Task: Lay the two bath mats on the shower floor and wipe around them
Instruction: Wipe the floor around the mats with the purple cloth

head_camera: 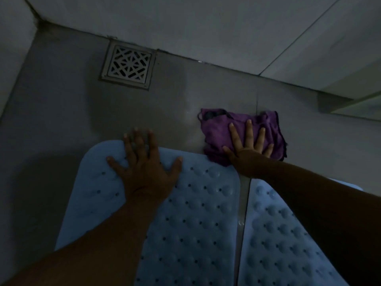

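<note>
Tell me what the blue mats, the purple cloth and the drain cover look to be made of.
Left blue mat and right blue mat: probably soft rubber or PVC, matte, going by the moulded bumps and punched holes. Purple cloth: likely microfibre or terry, judging by its fuzzy, crumpled surface. Drain cover: seemingly stainless steel, with a pale metallic sheen and cut-out lattice.

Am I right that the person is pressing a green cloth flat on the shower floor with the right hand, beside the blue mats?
Not quite: the head view shows the cloth is purple, not green. The right hand does press it flat beside the blue mats.
</note>
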